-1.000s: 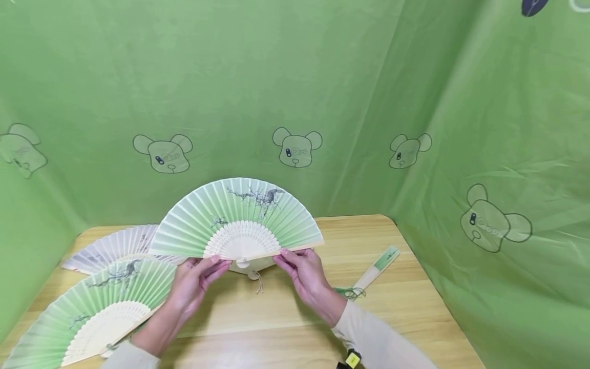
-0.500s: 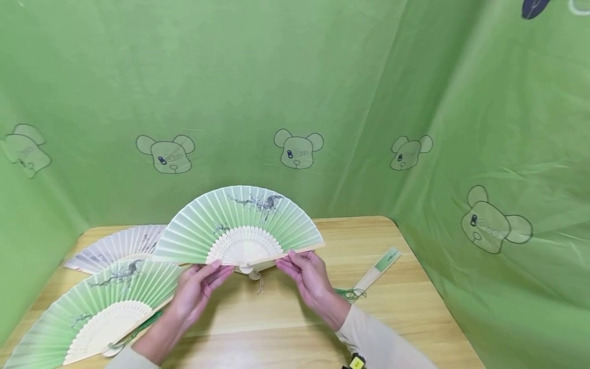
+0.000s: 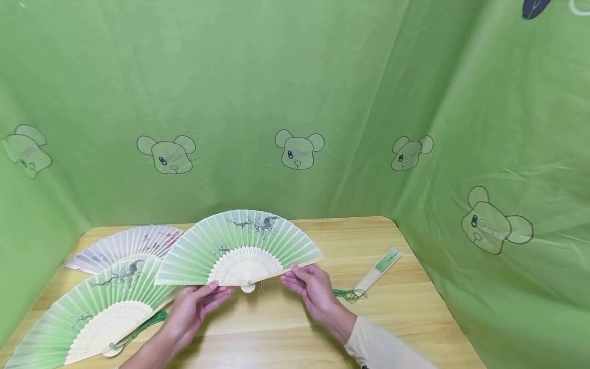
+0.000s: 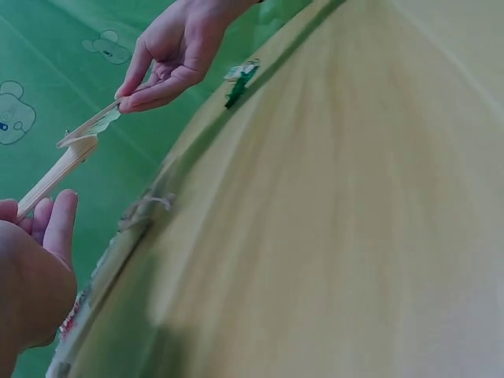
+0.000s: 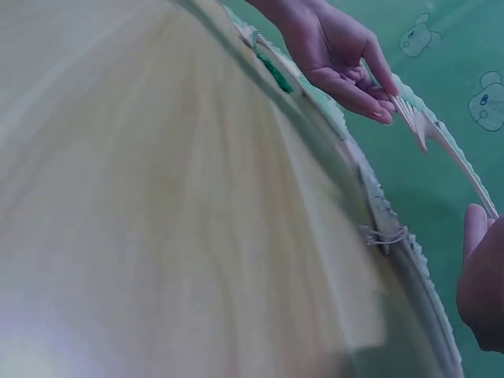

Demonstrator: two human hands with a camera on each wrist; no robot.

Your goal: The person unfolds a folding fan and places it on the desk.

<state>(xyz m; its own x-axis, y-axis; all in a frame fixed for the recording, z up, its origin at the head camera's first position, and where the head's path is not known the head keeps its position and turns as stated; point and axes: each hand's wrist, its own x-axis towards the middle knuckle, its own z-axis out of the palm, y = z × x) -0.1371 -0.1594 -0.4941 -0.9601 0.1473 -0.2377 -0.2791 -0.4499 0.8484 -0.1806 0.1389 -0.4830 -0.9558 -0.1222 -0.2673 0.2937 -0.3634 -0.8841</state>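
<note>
Both hands hold a spread green-and-white folding fan with a dark branch print, above the table in the head view. My left hand pinches its left guard stick between thumb and fingers. At the right guard, my right hand does likewise. The pivot end points down toward me. A second spread green fan with a green tassel lies left of my left hand. Behind it lies a lavender fan with red flowers. Another spread fan with a pale cord lies mostly hidden under the held one.
A folded fan with a green tassel lies on the right of the wooden table. Green curtains with printed bear heads enclose the table at the back and both sides.
Both hands have lowered the held fan toward the table. Its top edge now uncovers more of the lavender fan's red flowers. The lying fans have stayed put.
</note>
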